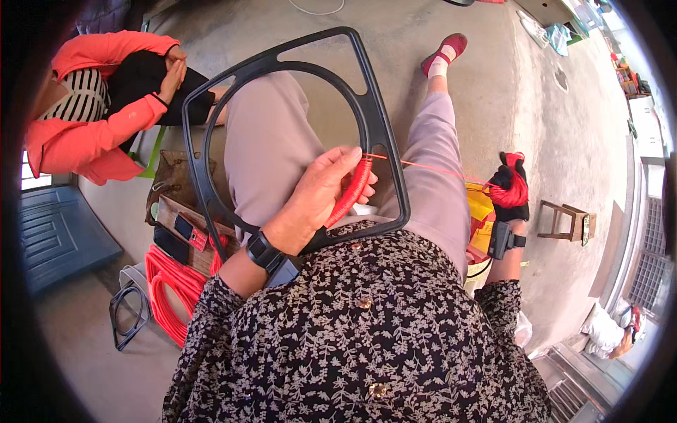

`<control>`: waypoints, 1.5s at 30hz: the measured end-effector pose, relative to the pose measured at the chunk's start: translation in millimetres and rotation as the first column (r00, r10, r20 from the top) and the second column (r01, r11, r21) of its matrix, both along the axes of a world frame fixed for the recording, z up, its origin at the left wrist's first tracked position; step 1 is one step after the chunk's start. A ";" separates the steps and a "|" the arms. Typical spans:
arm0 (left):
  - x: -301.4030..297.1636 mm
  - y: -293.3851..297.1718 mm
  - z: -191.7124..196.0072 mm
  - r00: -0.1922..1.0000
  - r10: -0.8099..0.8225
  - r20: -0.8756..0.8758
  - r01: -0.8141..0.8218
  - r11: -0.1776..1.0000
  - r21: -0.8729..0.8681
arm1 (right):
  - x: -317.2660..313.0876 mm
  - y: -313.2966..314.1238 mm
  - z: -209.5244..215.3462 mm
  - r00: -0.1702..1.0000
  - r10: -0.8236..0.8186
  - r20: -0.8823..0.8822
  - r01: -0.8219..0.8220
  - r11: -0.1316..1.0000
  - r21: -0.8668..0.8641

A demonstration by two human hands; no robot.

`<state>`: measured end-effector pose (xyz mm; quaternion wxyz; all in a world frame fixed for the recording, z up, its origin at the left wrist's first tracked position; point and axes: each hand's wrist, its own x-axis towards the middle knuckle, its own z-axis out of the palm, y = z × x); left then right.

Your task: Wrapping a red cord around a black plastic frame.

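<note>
From the head view, my left hand closes its grip on the right side of a black plastic frame with a round opening, which rests across my lap, fingers wrapped over the red cord wound around that edge. A thin red strand runs taut from there out to my right hand, whose gloved grip is closed around a bundle of red cord. Loose red coils lie on the floor below my left wrist.
</note>
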<state>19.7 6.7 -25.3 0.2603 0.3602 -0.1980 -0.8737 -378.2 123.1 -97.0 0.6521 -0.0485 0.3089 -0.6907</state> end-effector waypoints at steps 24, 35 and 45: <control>-21.1 0.1 -8.9 0.986 0.043 -0.163 -0.024 0.993 0.116 | 213.0 -123.4 98.1 0.806 0.584 0.096 -0.586 0.810 -0.009; -8.7 -3.9 -19.2 0.999 0.014 -0.034 -0.015 0.999 -0.040 | 204.5 -66.3 82.5 0.650 0.595 -0.472 -0.514 0.802 0.304; -8.4 -1.9 -10.4 0.998 0.002 -0.055 -0.006 0.998 -0.061 | 210.9 -63.6 83.4 0.456 0.555 -0.696 -0.480 0.812 0.333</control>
